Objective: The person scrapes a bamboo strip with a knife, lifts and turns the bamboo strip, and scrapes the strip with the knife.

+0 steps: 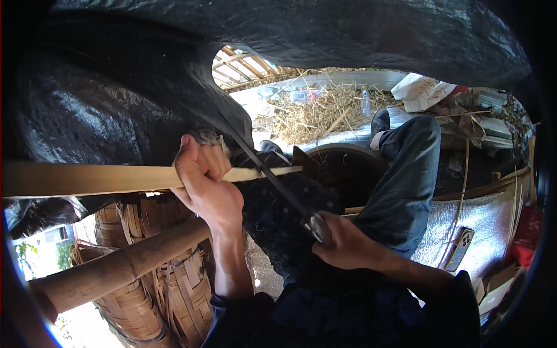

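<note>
Bamboo strip [87,178] runs from my left, pinched in my left hand [204,181]; my right hand [339,242] grips the knife [284,191] crossing it. Should the strip twist, the knife could skid toward my left hand.

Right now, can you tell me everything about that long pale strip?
The pale strip looks like split bamboo or wood: flat, yellowish and smooth. It runs nearly level from the picture's left edge, where it looks widest, to a narrow end near the middle. The left hand grips it. The dark blade in the right hand crosses in front of it near that end; I can't tell if they touch.
</note>
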Demonstrator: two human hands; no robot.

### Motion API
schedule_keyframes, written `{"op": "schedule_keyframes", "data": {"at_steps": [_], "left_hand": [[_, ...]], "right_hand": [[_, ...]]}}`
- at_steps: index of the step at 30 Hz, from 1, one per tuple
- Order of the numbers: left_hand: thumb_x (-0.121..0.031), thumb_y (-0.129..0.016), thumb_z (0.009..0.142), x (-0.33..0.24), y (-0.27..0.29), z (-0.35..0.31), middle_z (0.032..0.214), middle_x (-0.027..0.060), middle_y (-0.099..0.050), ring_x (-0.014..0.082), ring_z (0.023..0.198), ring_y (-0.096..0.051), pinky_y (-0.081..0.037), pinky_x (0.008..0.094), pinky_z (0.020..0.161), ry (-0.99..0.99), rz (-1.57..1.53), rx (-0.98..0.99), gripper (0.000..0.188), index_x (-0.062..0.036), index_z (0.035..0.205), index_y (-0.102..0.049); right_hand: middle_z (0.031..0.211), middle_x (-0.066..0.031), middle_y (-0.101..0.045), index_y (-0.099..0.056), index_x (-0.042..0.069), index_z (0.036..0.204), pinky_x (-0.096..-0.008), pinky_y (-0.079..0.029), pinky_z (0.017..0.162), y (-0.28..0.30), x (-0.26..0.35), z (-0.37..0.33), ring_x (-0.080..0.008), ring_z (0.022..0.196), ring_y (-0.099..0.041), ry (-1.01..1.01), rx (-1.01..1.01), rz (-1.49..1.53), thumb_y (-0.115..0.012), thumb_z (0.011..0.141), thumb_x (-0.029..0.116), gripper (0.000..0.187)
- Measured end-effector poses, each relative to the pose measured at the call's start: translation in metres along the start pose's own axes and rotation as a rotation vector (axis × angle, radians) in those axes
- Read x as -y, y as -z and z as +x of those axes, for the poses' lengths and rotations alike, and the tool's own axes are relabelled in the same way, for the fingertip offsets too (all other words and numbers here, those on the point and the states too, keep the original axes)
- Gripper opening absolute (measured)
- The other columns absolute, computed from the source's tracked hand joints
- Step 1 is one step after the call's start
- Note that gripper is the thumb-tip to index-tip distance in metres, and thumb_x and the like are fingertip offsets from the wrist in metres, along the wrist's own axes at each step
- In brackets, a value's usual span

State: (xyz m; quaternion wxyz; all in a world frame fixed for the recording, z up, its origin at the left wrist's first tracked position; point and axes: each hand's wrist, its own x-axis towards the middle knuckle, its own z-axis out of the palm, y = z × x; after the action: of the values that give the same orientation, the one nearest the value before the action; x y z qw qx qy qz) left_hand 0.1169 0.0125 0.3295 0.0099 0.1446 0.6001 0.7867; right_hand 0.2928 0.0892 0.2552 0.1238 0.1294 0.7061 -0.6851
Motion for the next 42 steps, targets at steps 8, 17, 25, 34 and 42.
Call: {"op": "schedule_keyframes", "data": {"at_steps": [8,17,25,34,42], "left_hand": [[-0.017,-0.038,0.087,0.001,0.006,0.006,0.043,-0.0025,-0.014,0.0067,0.041,-0.010,-0.011,0.0259,0.041,-0.022,0.026,-0.023,0.042,-0.0128,0.052,-0.016],[-0.017,-0.038,0.087,0.003,0.001,0.002,0.044,-0.0020,-0.014,0.0066,0.041,-0.010,-0.011,0.0259,0.041,-0.034,0.035,-0.014,0.041,-0.0132,0.053,-0.017],[-0.017,-0.038,0.087,0.001,0.001,-0.001,0.043,-0.0024,-0.013,0.0066,0.040,-0.010,-0.011,0.0256,0.041,-0.017,0.020,-0.023,0.041,-0.0136,0.052,-0.017],[-0.018,-0.039,0.086,0.002,0.000,0.000,0.044,-0.0028,-0.013,0.0064,0.040,-0.010,-0.011,0.0254,0.040,-0.027,0.049,-0.059,0.041,-0.0134,0.052,-0.017],[-0.017,-0.041,0.086,-0.002,0.004,-0.002,0.045,-0.0029,-0.013,0.0063,0.041,-0.010,-0.010,0.0256,0.041,-0.040,0.047,-0.056,0.041,-0.0134,0.053,-0.017]], "right_hand": [[0.061,-0.0133,-0.049,-0.042,-0.005,0.100,-0.0335,-0.041,0.050,0.030,0.045,-0.002,-0.0225,0.054,-0.055,0.106,-0.083,0.030,-0.057,0.068,0.003,0.037],[0.068,-0.0174,-0.055,-0.043,-0.003,0.095,-0.0358,-0.046,0.053,0.002,0.020,0.004,-0.0301,0.059,-0.059,0.114,-0.052,0.025,-0.059,0.068,0.004,0.033],[0.065,-0.0167,-0.055,-0.041,-0.006,0.099,-0.0343,-0.045,0.048,0.003,0.022,-0.003,-0.0304,0.054,-0.058,0.107,-0.069,0.089,-0.060,0.067,0.002,0.038],[0.070,-0.0191,-0.056,-0.042,-0.005,0.096,-0.0374,-0.049,0.054,0.018,0.042,-0.005,-0.0341,0.059,-0.059,0.294,-0.196,-0.045,-0.062,0.066,0.005,0.037],[0.072,-0.0205,-0.056,-0.042,-0.007,0.098,-0.0366,-0.048,0.052,0.005,0.018,0.002,-0.0346,0.059,-0.059,0.295,-0.218,-0.164,-0.061,0.066,0.004,0.039]]}}
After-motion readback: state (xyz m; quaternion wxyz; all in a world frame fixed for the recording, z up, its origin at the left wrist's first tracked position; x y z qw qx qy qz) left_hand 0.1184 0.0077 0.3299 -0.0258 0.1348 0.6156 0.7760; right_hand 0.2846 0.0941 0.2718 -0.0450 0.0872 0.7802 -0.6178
